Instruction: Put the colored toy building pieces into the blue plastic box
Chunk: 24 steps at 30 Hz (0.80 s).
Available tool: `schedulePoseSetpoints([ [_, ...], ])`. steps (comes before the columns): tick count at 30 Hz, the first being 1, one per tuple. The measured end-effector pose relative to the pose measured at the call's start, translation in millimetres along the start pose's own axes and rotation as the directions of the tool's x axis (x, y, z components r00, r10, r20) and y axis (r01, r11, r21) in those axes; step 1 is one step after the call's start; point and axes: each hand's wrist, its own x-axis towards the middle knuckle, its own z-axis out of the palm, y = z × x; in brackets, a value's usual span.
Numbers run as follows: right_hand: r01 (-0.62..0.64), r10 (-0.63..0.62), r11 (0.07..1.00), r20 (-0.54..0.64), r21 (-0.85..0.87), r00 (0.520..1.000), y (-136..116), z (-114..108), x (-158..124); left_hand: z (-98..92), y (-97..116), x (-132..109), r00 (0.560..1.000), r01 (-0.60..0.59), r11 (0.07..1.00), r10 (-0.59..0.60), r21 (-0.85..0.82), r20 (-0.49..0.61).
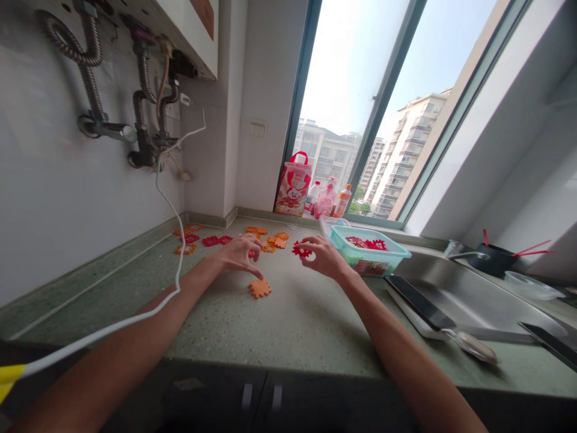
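My right hand (pixel 325 257) pinches a red toothed puzzle tile (pixel 301 249) with cut-outs, held above the counter. My left hand (pixel 241 251) arches with its thumb spread away from the curved fingers. Its thumb tip is at the far edge of a solid orange toothed tile (pixel 260 288); whether it touches is unclear. A bit of red (pixel 251 254) shows by the left fingers, and I cannot tell if it lies behind them. Beyond the hands lie several orange tiles (pixel 276 242), and red tiles (pixel 217 240) sit to the left of them.
A teal tub (pixel 372 269) with red tiles stands right, its clear lid (pixel 333 224) behind. A sink (pixel 444 282) and a dark phone-like slab (pixel 419 300) are farther right. A white cable (pixel 174 288) hangs across my left arm. Bottles (pixel 325 201) line the window.
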Motion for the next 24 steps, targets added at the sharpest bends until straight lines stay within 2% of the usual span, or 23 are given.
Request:
schedulePoseSetpoints([
  [2, -0.121, 0.088, 0.984, -0.233, -0.131, 0.968, 15.7, -23.3, -2.6, -8.8, -9.8, -1.8, 0.992, 0.113, 0.99, -0.107, 0.084, -0.071],
  [3, -0.206, 0.135, 0.962, -0.343, -0.179, 0.929, 24.7, -34.4, -5.1, -12.1, -14.6, -2.6, 0.978, 0.191, 0.972, -0.176, 0.137, -0.115],
  [5, -0.368, 0.216, 0.896, -0.479, -0.248, 0.851, 42.4, -52.4, -12.3, -15.5, -23.0, -4.6, 0.939, 0.331, 0.914, -0.293, 0.234, -0.182],
  [6, -0.442, 0.258, 0.854, -0.515, -0.275, 0.818, 49.9, -58.6, -16.4, -15.7, -26.6, -5.8, 0.925, 0.372, 0.888, -0.332, 0.268, -0.184],
  [8, -0.553, 0.325, 0.767, -0.545, -0.326, 0.773, 59.3, -64.9, -23.1, -13.7, -32.3, -8.2, 0.916, 0.401, 0.866, -0.382, 0.298, -0.121],
  [10, -0.59, 0.343, 0.719, -0.551, -0.368, 0.761, 58.7, -63.2, -24.9, -10.0, -35.4, -10.2, 0.907, 0.41, 0.867, -0.421, 0.284, -0.024],
  [11, -0.577, 0.328, 0.723, -0.546, -0.38, 0.77, 54.6, -59.7, -23.5, -7.9, -35.8, -10.9, 0.898, 0.418, 0.868, -0.439, 0.269, 0.02],
  [14, -0.419, 0.231, 0.827, -0.451, -0.376, 0.862, 31.0, -39.5, -12.9, -2.7, -32.6, -10.4, 0.896, 0.406, 0.89, -0.432, 0.209, 0.099],
  [16, -0.257, 0.154, 0.909, -0.309, -0.328, 0.939, 11.5, -19.9, -5.0, 0.5, -27.2, -8.2, 0.925, 0.339, 0.927, -0.359, 0.161, 0.12],
  [18, -0.118, 0.086, 0.963, -0.138, -0.244, 0.987, -6.1, 1.8, 0.1, 4.5, -19.8, -4.9, 0.952, 0.266, 0.957, -0.279, 0.116, 0.122],
  [21, 0.001, 0.003, 0.997, 0.058, -0.077, 0.998, -24.7, 30.4, 2.0, 14.4, -4.9, 1.0, 0.98, 0.158, 0.987, -0.162, 0.042, 0.115],
  [24, 0.039, -0.057, 0.993, 0.16, 0.113, 0.985, -34.7, 46.0, 0.2, 26.2, 12.2, 6.5, 0.997, 0.014, 0.998, -0.01, -0.061, 0.071],
])
